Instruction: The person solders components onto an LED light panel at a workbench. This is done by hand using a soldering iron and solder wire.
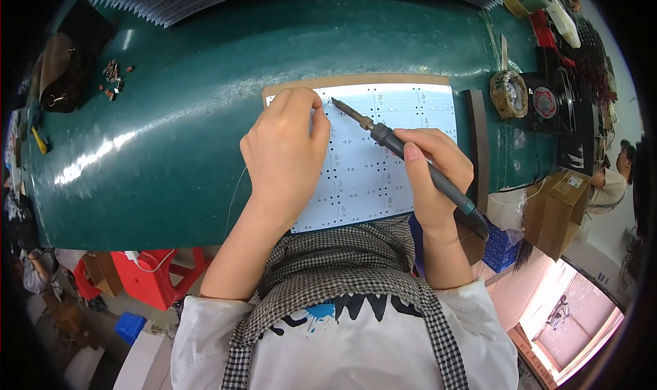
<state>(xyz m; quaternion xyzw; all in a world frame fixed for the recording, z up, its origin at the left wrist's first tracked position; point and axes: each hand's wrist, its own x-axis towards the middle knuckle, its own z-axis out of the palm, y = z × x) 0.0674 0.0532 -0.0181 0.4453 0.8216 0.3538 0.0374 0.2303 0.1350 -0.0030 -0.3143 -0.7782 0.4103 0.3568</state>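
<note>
Standing nearby, I saw the right fingers (439, 147) wrapped round the iron (391, 141), its tip just beside the left fingers (301, 100), which curled downward; how tightly, or on what, I couldn't tell. A slip could have burned them, I thought; a lingering tip could have scorched the board (359, 198). It lay over a brown sheet (356, 79) on the table (171, 157), white, flat, dotted with dark holes.

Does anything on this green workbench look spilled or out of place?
Possibly: small reddish parts lie scattered on the green workbench near the brown bag, in no container; they may be spilled or deliberately set there. The soldering iron and white circuit-board panel show no obvious damage.
</note>
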